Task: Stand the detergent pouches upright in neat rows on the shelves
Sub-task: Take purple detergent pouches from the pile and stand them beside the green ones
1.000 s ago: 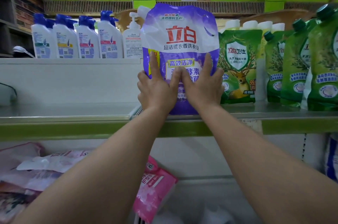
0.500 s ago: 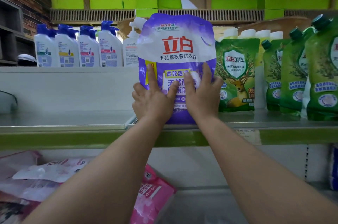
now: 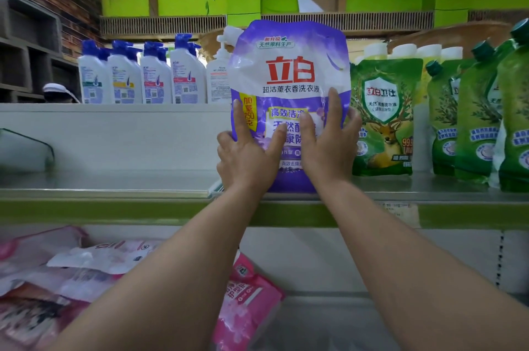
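A purple and white detergent pouch (image 3: 289, 70) stands upright on the metal shelf (image 3: 114, 187), its base at the shelf's front lip. My left hand (image 3: 247, 156) lies flat on its lower left face, fingers straight, with the outer fingers wrapping the pouch's left edge. Beside it my right hand (image 3: 326, 144) presses flat on the lower right face, fingers spread. A green pouch with a deer picture (image 3: 385, 110) stands directly to the right, touching or nearly touching the purple one. More green pouches (image 3: 475, 116) stand further right.
White bottles with blue caps (image 3: 143, 75) line a higher ledge at back left. The shelf left of the purple pouch is bare. On the shelf below lie pink pouches (image 3: 246, 305) and several pale pink and white pouches (image 3: 57, 273), flat and jumbled.
The camera view has tilted up a little. Both hands stay flat on the purple pouch; the fingers have spread slightly and the pouch stands a bit straighter.
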Motion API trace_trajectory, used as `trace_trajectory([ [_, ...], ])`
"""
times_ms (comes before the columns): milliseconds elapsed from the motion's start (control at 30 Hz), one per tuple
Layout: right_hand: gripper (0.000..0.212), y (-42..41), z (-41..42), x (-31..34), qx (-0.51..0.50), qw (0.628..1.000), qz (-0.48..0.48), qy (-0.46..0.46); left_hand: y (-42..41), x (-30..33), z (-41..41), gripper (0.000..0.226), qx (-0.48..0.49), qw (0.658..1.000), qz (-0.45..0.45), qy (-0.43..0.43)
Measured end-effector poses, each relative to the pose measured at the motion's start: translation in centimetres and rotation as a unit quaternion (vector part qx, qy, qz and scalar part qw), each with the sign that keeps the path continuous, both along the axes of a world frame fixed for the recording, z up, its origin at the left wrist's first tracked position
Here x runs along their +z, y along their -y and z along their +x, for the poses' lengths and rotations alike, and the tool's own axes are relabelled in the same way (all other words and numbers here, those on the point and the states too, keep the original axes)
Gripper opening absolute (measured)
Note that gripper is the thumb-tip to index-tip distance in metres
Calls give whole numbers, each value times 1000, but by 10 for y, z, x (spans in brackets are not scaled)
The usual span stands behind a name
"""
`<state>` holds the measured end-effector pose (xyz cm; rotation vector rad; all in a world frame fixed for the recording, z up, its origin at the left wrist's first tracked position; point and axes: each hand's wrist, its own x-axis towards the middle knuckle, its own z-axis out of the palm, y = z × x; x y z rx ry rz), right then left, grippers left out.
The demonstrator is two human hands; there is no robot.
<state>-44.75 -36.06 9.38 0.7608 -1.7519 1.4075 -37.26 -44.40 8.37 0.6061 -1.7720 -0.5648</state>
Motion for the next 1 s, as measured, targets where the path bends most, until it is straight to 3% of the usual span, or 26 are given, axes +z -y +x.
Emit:
trace_trajectory([
  [100,59,-6,-5,8,4,999,-5,-38,1,1,2,90,-28,999,17,-19],
  [233,54,-10,-5,40,-75,987,52,-136,-3,1,1,98,-8,999,-17,37],
  [367,54,4,9,67,-100,952,171,-235,-3,1,0,100,8,998,-16,56],
  [633,70,36,-6,80,-111,928,287,-208,-4,2,-2,99,35,997,-17,63],
  [867,71,37,-12,79,-92,936,270,-207,-3,0,-4,96,21,999,-11,46],
  [1000,65,31,-9,77,-34,959,187,-211,-1,1,-4,84,-4,1000,5,12],
])
